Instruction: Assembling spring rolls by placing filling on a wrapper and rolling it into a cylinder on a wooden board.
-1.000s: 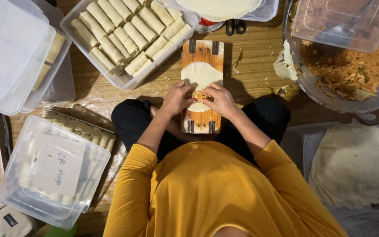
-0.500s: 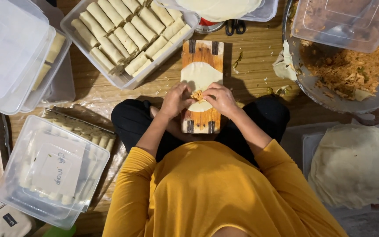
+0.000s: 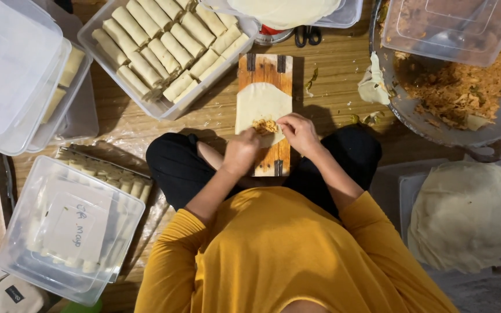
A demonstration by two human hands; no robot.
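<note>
While many finished rolls [image 3: 169, 49] filled the tray [image 3: 97, 23], both hands [image 3: 271, 142] pinched the wrapper [image 3: 262, 101] around filling [image 3: 265, 125], not yet rolled.

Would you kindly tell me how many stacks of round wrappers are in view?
2: one stack of wrappers lower right in a tub, another stack at the top edge, partly cut off. Others may be hidden.

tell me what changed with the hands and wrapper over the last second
Little changed. The left hand and right hand stay at the near edge of the wrapper on the wooden board, fingers pinching around the filling; the near edge now looks folded slightly further over it. Nothing was picked up or let go. The tray of rolls and the bowl stayed put.
</note>
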